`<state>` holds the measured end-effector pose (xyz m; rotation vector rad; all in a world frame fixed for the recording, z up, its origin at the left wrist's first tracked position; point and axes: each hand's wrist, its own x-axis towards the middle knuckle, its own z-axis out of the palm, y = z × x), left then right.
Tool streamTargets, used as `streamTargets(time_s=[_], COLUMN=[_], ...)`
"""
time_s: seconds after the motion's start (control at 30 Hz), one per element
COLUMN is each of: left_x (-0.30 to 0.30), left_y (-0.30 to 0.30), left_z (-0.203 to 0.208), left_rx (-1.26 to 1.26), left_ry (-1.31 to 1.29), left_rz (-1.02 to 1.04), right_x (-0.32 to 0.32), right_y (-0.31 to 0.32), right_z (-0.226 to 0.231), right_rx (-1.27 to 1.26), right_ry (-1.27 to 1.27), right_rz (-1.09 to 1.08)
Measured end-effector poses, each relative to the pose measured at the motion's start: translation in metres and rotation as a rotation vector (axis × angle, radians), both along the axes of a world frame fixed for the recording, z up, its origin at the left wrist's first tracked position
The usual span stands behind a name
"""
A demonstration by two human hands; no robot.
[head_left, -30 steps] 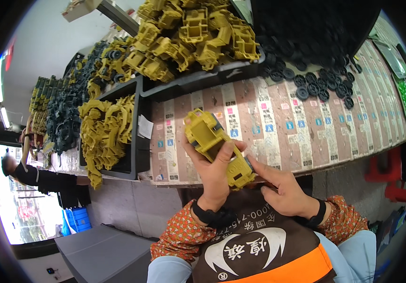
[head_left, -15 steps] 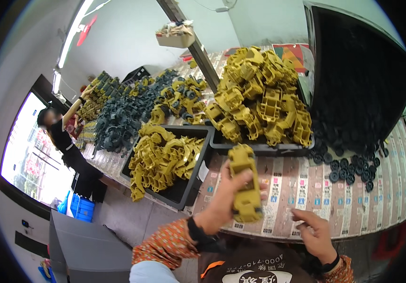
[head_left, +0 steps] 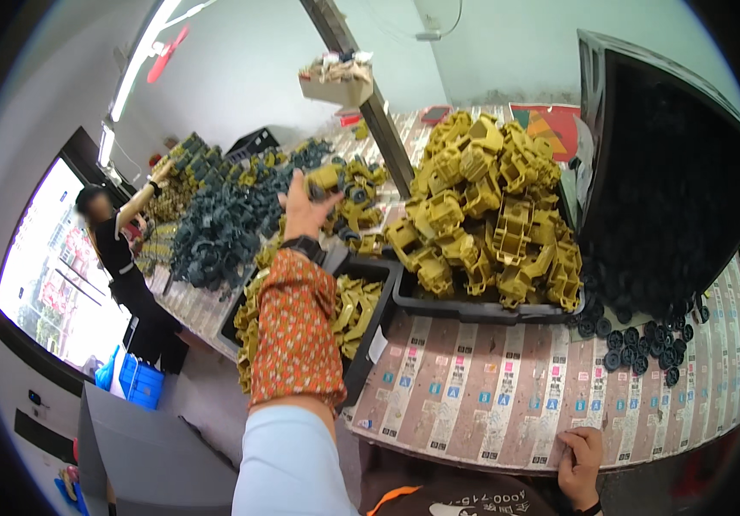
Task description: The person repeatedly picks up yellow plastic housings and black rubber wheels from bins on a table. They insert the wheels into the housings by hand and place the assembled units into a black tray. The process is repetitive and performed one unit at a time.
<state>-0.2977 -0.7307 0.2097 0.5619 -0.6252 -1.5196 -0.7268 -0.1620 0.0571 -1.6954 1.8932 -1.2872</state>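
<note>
A: State the condition of our left hand (head_left: 305, 212).
B: We have it extended over the far left area, thumb and fingers spread wide. A yellow plastic vehicle body (head_left: 323, 179), blurred, is at the fingertips; we cannot tell whether they touch it.
A: And our right hand (head_left: 581, 460)?
B: We see its fingers partly curled over the table's near edge. The palm is hidden, so we cannot tell whether it holds anything.
A: Which markings do we find nearby?
B: Our dark brown cloth apron (head_left: 465, 490) bears white printed characters and digits, cut off by the lower picture edge. The table covering (head_left: 508, 413) has pale printed bands with small blue and pink label squares.
A: List the surroundings.
B: We have a black plastic bin (head_left: 357, 378) of yellow parts beneath the left forearm. To its right, a larger black plastic tray (head_left: 490, 316) carries a heap of yellow plastic bodies (head_left: 490, 206). Round black wheels (head_left: 641, 348) lie farther right; dark grey plastic parts (head_left: 215, 241) are piled left. Beyond them, a co-worker (head_left: 120, 249) reaches toward stacked parts.
</note>
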Motion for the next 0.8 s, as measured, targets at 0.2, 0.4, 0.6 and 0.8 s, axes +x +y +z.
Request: streamTargets(time_s=[0.2,0.4,0.6,0.8], left_x=[0.01,0.025,0.02,0.012], left_y=[0.022,0.16,0.26,0.247], left_z=[-0.001,0.025,-0.018,-0.044], left_rx=[-0.077,-0.187,-0.222,-0.135], left_ry=[-0.372,-1.726,-2.536,-2.44], left_rz=[0.173,-0.322,-0.243,-0.384], right_x=[-0.003,0.0,0.0,-0.001], right_y=[0.002,0.005,0.007,0.006], right_z=[-0.006,-0.007,-0.016,-0.018], right_rx=[0.074,0.114,0.095,0.071], right_ry=[-0.016,0.03,0.036,0.083], right_rz=[0.026,0.045,0.049,0.051])
